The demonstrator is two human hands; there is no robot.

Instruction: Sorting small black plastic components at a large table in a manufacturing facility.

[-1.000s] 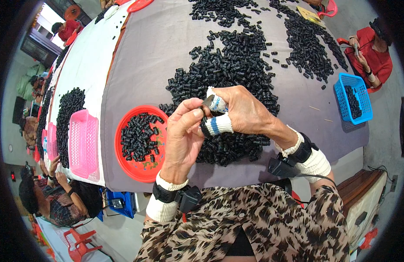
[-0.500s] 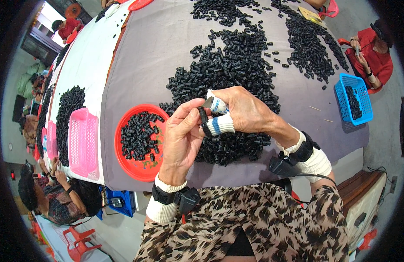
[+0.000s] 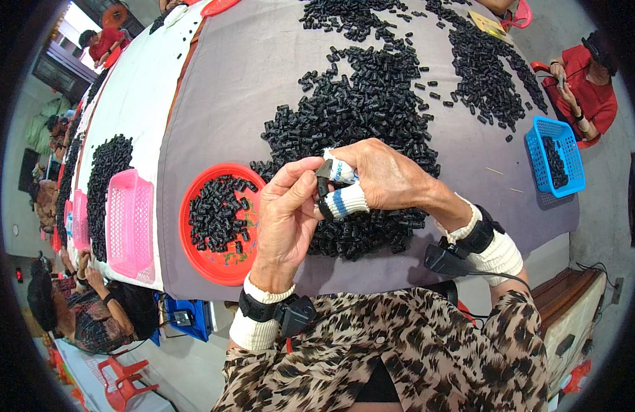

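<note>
Above the heap of small black ribbed cylinders (image 3: 358, 117), my two hands meet. Between the thumb and fingers of my left hand (image 3: 284, 213) is one small black cylinder (image 3: 322, 186). My right hand (image 3: 394, 173) is closed on a small grey blade (image 3: 325, 167), which lies against the cylinder's upper end; its handle is hidden. White cloth wraps (image 3: 343, 200) with blue marks cover the right thumb and forefinger. Left of my left hand stands a red round tray (image 3: 187, 237) with more black cylinders and small coloured scraps in it.
A pink basket (image 3: 130, 220) sits on the white cloth at left, a blue basket (image 3: 577, 158) at the table's right edge. Two thin sticks (image 3: 495, 171) lie on the grey cloth (image 3: 221, 103). Another heap (image 3: 485, 79) lies at far right. Co-workers sit around.
The cylinder and blade have shifted slightly against each other at my fingertips, and the right hand has tilted a little. My arms stay nearly in place.
</note>
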